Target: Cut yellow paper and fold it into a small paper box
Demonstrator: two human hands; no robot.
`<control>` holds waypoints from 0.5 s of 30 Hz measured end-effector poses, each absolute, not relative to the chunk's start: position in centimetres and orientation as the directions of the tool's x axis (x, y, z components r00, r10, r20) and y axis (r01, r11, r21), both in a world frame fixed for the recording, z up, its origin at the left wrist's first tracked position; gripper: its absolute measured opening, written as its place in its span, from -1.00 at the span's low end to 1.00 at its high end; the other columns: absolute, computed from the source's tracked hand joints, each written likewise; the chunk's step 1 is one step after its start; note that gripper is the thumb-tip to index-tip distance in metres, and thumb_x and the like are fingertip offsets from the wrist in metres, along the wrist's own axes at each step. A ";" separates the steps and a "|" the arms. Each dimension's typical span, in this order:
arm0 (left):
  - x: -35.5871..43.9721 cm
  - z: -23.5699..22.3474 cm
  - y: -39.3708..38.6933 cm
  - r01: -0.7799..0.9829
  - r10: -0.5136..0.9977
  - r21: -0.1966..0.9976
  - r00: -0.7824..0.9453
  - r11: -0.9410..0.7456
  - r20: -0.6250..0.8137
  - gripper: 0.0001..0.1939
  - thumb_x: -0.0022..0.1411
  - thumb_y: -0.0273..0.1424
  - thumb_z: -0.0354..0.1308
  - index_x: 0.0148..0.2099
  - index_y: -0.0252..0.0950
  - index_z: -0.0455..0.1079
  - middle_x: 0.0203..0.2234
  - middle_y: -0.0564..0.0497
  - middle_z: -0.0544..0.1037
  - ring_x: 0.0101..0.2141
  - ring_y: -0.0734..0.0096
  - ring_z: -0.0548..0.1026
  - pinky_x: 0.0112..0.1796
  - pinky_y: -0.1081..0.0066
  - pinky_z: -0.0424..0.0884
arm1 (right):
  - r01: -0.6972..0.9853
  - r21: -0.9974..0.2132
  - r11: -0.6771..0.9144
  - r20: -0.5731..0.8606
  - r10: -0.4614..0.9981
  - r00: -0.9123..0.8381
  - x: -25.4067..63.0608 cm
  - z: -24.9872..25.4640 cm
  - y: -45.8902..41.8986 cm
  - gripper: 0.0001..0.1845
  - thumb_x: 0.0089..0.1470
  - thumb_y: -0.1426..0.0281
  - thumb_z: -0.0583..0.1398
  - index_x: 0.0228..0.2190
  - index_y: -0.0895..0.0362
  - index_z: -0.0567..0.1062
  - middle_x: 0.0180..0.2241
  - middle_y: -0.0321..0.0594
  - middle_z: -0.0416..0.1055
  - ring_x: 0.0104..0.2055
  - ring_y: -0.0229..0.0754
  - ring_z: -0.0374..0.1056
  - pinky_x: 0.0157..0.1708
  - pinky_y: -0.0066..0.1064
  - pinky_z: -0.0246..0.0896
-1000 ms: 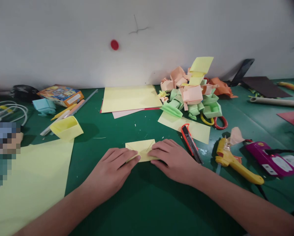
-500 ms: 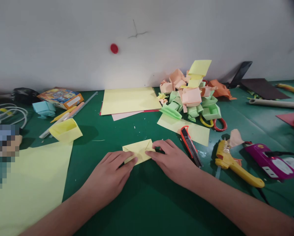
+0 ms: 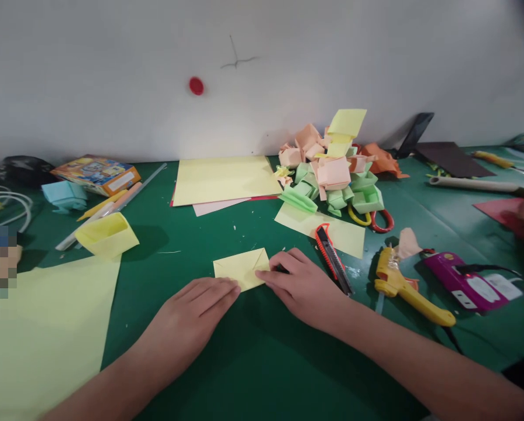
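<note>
In the head view, a small folded yellow paper (image 3: 240,268) lies on the green table (image 3: 262,362), in the middle of the scene between the person's two hands. The left hand (image 3: 196,307) rests with its fingers together and their tips on the paper's near left edge; whether it grips or only presses cannot be told. The right hand (image 3: 303,286) has curled fingers and appears to pinch the paper's right edge between thumb and forefinger.

As for progress, some folding is plainly done: diagonal lines run in from both far corners, and the one at the right looks like the edge of a turned-in flap. The piece is flat, not opened into a hollow form like the yellow paper box (image 3: 106,234) on the left. How many folds are left cannot be judged.

Far right of the hands, a pile of folded paper pieces (image 3: 334,173) in pink, green and yellow shows plenty of shaped work. Paper not folded remains too: a large yellow sheet (image 3: 60,316) at the near left and a stack of yellow sheets (image 3: 224,178) at the far side. A cutter (image 3: 332,254) lies just beyond the right hand, untouched.
</note>
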State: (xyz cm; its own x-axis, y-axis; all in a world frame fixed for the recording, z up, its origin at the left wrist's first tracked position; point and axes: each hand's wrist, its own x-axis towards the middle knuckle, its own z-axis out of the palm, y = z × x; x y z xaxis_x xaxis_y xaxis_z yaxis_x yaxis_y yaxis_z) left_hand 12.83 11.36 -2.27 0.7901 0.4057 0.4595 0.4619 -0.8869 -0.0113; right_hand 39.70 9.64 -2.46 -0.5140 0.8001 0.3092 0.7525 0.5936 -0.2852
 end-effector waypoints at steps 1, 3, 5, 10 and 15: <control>12.9 -2.2 11.3 0.465 0.400 -0.030 0.792 -0.885 0.461 -0.62 0.42 -0.61 -0.09 0.07 -0.37 0.52 -0.04 -0.08 0.64 -0.05 0.30 0.59 -0.01 0.32 0.52 | 0.752 -0.288 0.593 0.309 0.801 -0.513 39.7 -2.5 9.7 -0.67 0.34 0.52 0.09 0.01 0.16 0.57 -0.21 -0.07 0.43 -0.16 -0.07 0.25 -0.13 -0.23 0.29; 13.0 -2.1 11.1 0.472 0.390 -0.071 0.796 -0.879 0.463 -0.60 0.41 -0.62 -0.10 0.05 -0.38 0.53 -0.05 -0.08 0.65 -0.06 0.30 0.60 0.01 0.32 0.52 | 0.754 -0.286 0.591 0.303 0.802 -0.514 39.7 -2.6 9.7 -0.67 0.34 0.53 0.09 0.01 0.15 0.57 -0.20 -0.07 0.43 -0.15 -0.06 0.24 -0.12 -0.23 0.29; 13.0 -2.1 10.9 0.481 0.393 -0.098 0.803 -0.871 0.448 -0.58 0.38 -0.64 -0.10 0.06 -0.36 0.54 -0.04 -0.08 0.65 -0.05 0.28 0.61 0.02 0.30 0.53 | 0.757 -0.271 0.594 0.295 0.800 -0.522 39.7 -2.6 9.6 -0.68 0.34 0.52 0.09 0.01 0.14 0.57 -0.19 -0.08 0.43 -0.15 -0.06 0.24 -0.11 -0.22 0.29; 13.0 -2.4 10.1 0.521 0.452 -0.091 0.805 -0.849 0.384 -0.53 0.32 -0.63 -0.08 0.12 -0.31 0.53 0.07 -0.05 0.61 0.00 0.26 0.60 0.07 0.27 0.49 | 0.766 -0.221 0.604 0.294 0.790 -0.538 39.7 -2.5 9.5 -0.69 0.35 0.50 0.09 0.00 0.13 0.57 -0.21 -0.08 0.43 -0.18 -0.07 0.22 -0.13 -0.23 0.27; 13.4 -2.0 9.0 0.563 0.497 -0.122 0.796 -0.817 0.345 -0.54 0.39 -0.54 -0.13 0.14 -0.32 0.53 0.11 -0.06 0.58 0.04 0.21 0.58 0.11 0.21 0.44 | 0.772 -0.183 0.609 0.278 0.785 -0.553 39.7 -2.5 9.4 -0.68 0.35 0.50 0.07 0.02 0.14 0.55 -0.19 -0.08 0.44 -0.20 -0.06 0.18 -0.15 -0.20 0.26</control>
